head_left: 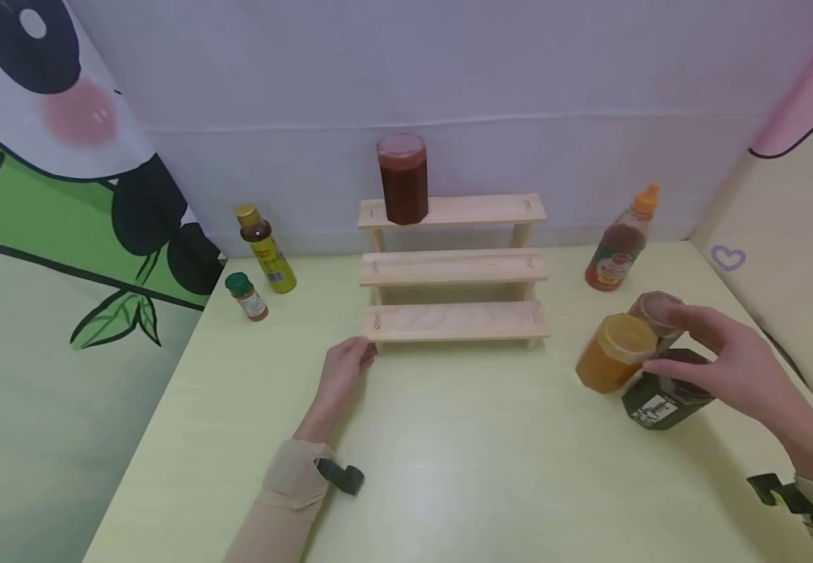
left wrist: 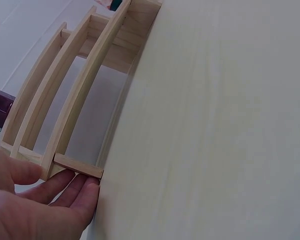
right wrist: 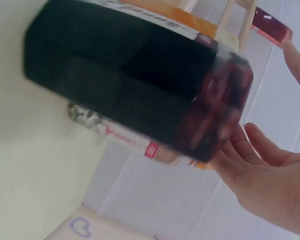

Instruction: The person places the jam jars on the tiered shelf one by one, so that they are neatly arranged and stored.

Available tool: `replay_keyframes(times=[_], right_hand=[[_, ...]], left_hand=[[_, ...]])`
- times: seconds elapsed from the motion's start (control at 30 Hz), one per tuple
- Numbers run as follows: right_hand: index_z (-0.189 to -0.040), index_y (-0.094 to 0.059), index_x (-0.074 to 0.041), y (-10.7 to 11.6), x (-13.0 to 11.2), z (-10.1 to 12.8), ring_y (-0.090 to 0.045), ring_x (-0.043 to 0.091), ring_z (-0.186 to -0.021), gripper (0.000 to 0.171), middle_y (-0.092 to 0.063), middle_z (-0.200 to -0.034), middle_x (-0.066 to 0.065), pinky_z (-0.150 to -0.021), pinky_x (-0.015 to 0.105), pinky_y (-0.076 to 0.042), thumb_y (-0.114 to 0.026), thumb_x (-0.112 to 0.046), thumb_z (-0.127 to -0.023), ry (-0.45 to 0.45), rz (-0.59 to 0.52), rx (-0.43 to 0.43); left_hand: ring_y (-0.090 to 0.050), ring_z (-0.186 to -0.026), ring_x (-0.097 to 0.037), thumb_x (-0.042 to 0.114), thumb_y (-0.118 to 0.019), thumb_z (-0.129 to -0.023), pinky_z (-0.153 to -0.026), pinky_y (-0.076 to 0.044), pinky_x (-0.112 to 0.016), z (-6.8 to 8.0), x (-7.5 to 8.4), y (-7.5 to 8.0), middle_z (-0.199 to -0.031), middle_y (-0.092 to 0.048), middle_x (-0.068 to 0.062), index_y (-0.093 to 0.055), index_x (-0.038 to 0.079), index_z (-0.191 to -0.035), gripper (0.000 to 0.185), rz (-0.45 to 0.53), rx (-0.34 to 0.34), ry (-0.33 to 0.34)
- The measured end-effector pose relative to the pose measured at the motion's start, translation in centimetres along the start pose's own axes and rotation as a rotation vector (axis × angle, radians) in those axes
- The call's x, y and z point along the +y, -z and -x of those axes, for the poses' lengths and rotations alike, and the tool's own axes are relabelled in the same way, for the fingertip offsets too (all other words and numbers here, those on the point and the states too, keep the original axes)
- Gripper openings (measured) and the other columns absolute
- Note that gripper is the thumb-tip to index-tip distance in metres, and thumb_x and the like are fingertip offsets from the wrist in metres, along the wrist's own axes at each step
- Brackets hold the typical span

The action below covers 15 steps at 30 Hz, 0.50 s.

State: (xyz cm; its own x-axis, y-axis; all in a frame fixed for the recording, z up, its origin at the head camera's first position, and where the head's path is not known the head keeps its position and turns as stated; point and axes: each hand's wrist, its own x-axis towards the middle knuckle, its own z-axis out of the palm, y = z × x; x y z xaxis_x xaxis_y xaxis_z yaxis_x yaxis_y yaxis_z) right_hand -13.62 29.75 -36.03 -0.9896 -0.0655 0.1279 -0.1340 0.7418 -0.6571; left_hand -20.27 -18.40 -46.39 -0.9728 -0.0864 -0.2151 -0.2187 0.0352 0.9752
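My left hand holds the lower left corner of a three-step wooden rack; in the left wrist view its thumb and curled fingers lie against the rack's end. My right hand is spread over a cluster of jars, thumb and fingers well apart. Beneath it are a dark jar with a white label, an orange-yellow jar and a pinkish-lidded jar, partly hidden. The dark jar fills much of the right wrist view, with my fingers beyond its lid end.
A dark red-brown jar stands on the rack's top step. To the left are a yellow-labelled bottle and a small green-capped jar. A red sauce bottle with an orange cap stands at the back right, before the cloth wall.
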Motion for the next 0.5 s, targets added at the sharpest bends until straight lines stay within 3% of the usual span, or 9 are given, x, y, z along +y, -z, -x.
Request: replay_keyframes(times=[0.07,0.17,0.2,0.23,0.33,0.4,0.5], right_hand=[[-0.134,-0.047,-0.013,0.2,0.7,0.5,-0.042,-0.009,-0.119,0.075,-0.049,-0.131,0.011,-0.077,-0.008,-0.029,-0.083,-0.029,-0.07,-0.016,0.012,-0.005],[-0.139,-0.041,-0.011,0.4,1.7,1.2,-0.043,0.027,-0.129,0.082,-0.044,-0.137,0.017,-0.074,-0.006,-0.028,-0.082,-0.031,-0.071,-0.029,0.039,-0.044],[-0.14,-0.039,-0.009,0.5,2.0,1.4,-0.044,0.027,-0.128,0.085,-0.043,-0.138,0.02,-0.073,-0.005,-0.029,-0.082,-0.031,-0.071,-0.027,0.041,-0.057],[-0.141,-0.036,-0.007,0.5,2.4,1.6,-0.046,0.026,-0.126,0.088,-0.042,-0.139,0.023,-0.072,-0.005,-0.03,-0.082,-0.031,-0.071,-0.023,0.038,-0.072],[-0.141,-0.031,0.002,0.3,3.5,2.1,-0.046,-0.01,-0.111,0.094,-0.045,-0.133,0.028,-0.069,-0.003,-0.034,-0.084,-0.027,-0.069,-0.004,0.017,-0.088],[-0.139,-0.03,0.007,0.0,4.2,2.5,-0.036,-0.025,-0.096,0.094,-0.049,-0.126,0.026,-0.068,-0.002,-0.038,-0.085,-0.022,-0.068,0.006,-0.011,-0.087],[-0.136,-0.03,0.01,-0.5,5.1,2.8,-0.042,-0.023,-0.094,0.091,-0.055,-0.116,0.005,-0.069,0.0,-0.042,-0.085,-0.016,-0.067,0.016,-0.066,-0.084]], left_hand=[[-0.055,-0.115,-0.03,0.016,-0.04,-0.101,-0.1,-0.048,-0.034,0.0,0.0,-0.1,-0.121,-0.058,-0.025,-0.053,-0.009,-0.123,0.036,0.0,0.006,-0.005],[-0.056,-0.114,-0.03,0.016,-0.04,-0.101,-0.1,-0.048,-0.034,0.1,0.1,-0.1,-0.12,-0.058,-0.025,-0.054,-0.008,-0.122,0.035,0.0,0.012,-0.004],[-0.056,-0.115,-0.03,0.016,-0.04,-0.101,-0.1,-0.048,-0.034,0.1,0.1,-0.1,-0.12,-0.059,-0.024,-0.054,-0.008,-0.122,0.035,-0.001,0.013,-0.003],[-0.056,-0.115,-0.029,0.016,-0.04,-0.101,-0.1,-0.048,-0.034,0.0,0.1,-0.1,-0.121,-0.059,-0.024,-0.054,-0.008,-0.122,0.035,-0.004,0.013,0.0],[-0.055,-0.115,-0.029,0.016,-0.04,-0.101,-0.1,-0.048,-0.034,-0.1,0.1,-0.1,-0.121,-0.058,-0.024,-0.054,-0.008,-0.122,0.035,-0.006,0.011,0.003],[-0.055,-0.115,-0.029,0.017,-0.04,-0.101,-0.1,-0.048,-0.033,-0.1,0.1,-0.1,-0.121,-0.058,-0.024,-0.054,-0.008,-0.122,0.035,-0.006,0.008,0.003],[-0.055,-0.116,-0.029,0.017,-0.04,-0.101,-0.1,-0.048,-0.033,0.0,0.1,-0.1,-0.122,-0.058,-0.023,-0.054,-0.008,-0.122,0.035,-0.01,0.008,0.001]])
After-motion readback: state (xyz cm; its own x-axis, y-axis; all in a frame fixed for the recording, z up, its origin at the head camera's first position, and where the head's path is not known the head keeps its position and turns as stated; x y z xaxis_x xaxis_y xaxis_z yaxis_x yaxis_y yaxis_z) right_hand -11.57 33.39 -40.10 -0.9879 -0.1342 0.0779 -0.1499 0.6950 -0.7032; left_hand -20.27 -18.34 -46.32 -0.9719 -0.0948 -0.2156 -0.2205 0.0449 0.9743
